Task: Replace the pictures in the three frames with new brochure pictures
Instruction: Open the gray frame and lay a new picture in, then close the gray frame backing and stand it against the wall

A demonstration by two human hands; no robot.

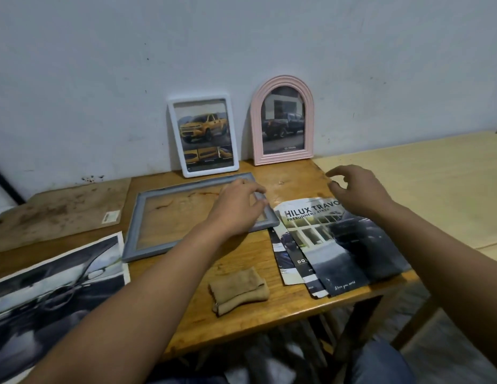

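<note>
Lying flat on the wooden table (241,314), the grey frame (136,217) shows bare wood through its opening, and the left hand (236,206) rests on its right rail with fingers bent over the edge, though whether they actually grip it cannot be told. Hovering with loosely curled fingers and holding nothing, the right hand (358,189) hangs over the top edge of the brochure stack (339,245), just beside the frame's right corner. Against the wall stand the white frame (203,135) and pink arched frame (282,121), both filled; a folded cloth (239,291) lies near the front edge and a large car print (56,295) overhangs the left.

Plain home room: scuffed wall (241,37), worn wooden table (283,306).
</note>
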